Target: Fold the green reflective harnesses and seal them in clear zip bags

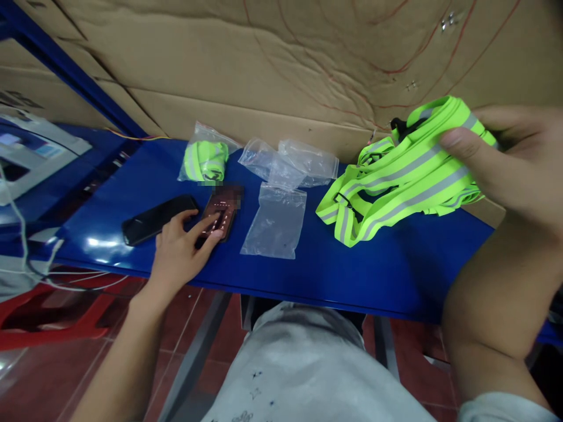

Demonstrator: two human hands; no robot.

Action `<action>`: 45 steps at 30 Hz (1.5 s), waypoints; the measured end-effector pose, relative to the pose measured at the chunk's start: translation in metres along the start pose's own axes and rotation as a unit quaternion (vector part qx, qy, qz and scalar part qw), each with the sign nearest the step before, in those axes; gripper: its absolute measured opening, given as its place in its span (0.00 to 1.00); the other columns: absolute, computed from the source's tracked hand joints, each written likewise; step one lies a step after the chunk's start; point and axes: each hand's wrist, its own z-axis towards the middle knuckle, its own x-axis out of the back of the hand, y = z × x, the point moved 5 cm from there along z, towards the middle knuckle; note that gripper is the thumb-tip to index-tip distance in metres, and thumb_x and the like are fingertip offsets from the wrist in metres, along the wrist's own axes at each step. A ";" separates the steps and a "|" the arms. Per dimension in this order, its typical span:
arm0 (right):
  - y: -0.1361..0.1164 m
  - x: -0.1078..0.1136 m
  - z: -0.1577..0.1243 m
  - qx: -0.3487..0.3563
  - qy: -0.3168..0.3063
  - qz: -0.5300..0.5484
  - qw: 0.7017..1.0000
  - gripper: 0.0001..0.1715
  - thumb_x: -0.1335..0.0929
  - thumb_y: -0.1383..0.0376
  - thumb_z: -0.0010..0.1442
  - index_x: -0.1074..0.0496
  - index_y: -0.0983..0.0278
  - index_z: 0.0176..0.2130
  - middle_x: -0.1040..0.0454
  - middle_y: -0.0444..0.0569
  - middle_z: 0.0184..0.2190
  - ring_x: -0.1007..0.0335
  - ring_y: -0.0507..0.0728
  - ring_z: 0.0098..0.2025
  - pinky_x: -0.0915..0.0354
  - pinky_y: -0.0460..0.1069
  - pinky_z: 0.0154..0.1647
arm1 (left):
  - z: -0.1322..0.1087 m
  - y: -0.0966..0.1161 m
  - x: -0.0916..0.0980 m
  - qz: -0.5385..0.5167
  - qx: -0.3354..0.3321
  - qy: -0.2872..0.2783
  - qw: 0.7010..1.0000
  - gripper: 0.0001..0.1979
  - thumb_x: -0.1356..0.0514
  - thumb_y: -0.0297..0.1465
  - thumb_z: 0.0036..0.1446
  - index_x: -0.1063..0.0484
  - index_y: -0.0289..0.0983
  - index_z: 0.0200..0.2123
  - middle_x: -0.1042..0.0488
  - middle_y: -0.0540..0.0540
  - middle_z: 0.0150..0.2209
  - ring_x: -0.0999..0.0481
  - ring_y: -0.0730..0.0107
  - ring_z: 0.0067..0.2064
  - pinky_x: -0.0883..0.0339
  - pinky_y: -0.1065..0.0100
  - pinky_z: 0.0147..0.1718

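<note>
My right hand point(514, 161) is closed on a folded neon-yellow reflective strap vest point(396, 176), held just above the right part of the blue table point(308, 264); its loose straps hang down onto the tabletop. My left hand point(180, 249) lies flat near the front edge with fingers stretched out, its fingertips resting on the lit screen of a phone point(222, 214). A second, black phone point(153, 220) lies just left of that hand.
A sealed plastic bag holding a folded neon vest point(206, 159) sits at the back. Empty clear bags point(288, 161) lie beside it, and one flat clear bag point(275, 223) mid-table. Cardboard point(281, 64) walls the far side. Red stool point(48, 316) and cables stand at left.
</note>
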 end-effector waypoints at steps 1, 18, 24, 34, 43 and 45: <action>0.000 0.000 0.000 0.001 0.002 -0.002 1.000 0.29 0.29 0.41 0.64 0.15 0.62 0.41 0.26 0.43 0.22 0.38 0.49 0.24 0.47 0.48 0.24 | 0.000 0.001 0.001 0.004 -0.002 -0.005 1.000 0.26 0.51 0.47 0.73 0.25 0.43 0.64 0.34 0.35 0.66 0.31 0.43 0.65 0.33 0.45 0.61; -0.001 -0.003 0.001 0.011 0.001 0.004 1.000 0.27 0.28 0.43 0.65 0.15 0.63 0.42 0.23 0.44 0.24 0.35 0.49 0.23 0.44 0.47 0.24 | -0.009 -0.002 0.006 -0.030 -0.014 0.028 0.999 0.28 0.49 0.48 0.72 0.23 0.39 0.61 0.33 0.33 0.65 0.30 0.43 0.65 0.35 0.45 0.63; -0.001 -0.003 0.002 0.019 -0.005 0.001 1.000 0.29 0.29 0.41 0.64 0.15 0.61 0.41 0.24 0.46 0.22 0.37 0.50 0.23 0.49 0.48 0.22 | -0.014 0.006 0.008 -0.038 -0.053 0.052 0.997 0.27 0.46 0.46 0.71 0.23 0.37 0.61 0.32 0.31 0.64 0.29 0.40 0.65 0.34 0.43 0.63; -0.002 -0.004 0.002 0.008 -0.007 -0.014 1.000 0.30 0.29 0.41 0.64 0.15 0.63 0.42 0.23 0.44 0.23 0.36 0.47 0.24 0.45 0.47 0.26 | -0.011 0.009 0.004 -0.034 -0.057 0.037 0.997 0.26 0.45 0.49 0.70 0.24 0.43 0.62 0.35 0.34 0.66 0.32 0.39 0.66 0.34 0.41 0.62; -0.002 -0.002 0.001 0.000 -0.009 -0.032 0.999 0.30 0.30 0.41 0.66 0.15 0.62 0.44 0.23 0.43 0.23 0.36 0.47 0.24 0.45 0.45 0.24 | -0.005 0.009 0.003 -0.050 -0.037 0.009 0.998 0.26 0.47 0.50 0.71 0.27 0.47 0.65 0.39 0.34 0.70 0.36 0.34 0.69 0.38 0.36 0.63; 0.000 -0.003 0.002 0.003 -0.009 -0.028 1.000 0.30 0.30 0.40 0.65 0.15 0.62 0.45 0.23 0.43 0.23 0.37 0.46 0.23 0.45 0.45 0.25 | -0.010 0.006 0.009 -0.045 -0.030 0.023 0.998 0.25 0.46 0.48 0.71 0.28 0.48 0.65 0.38 0.37 0.70 0.36 0.37 0.70 0.38 0.37 0.64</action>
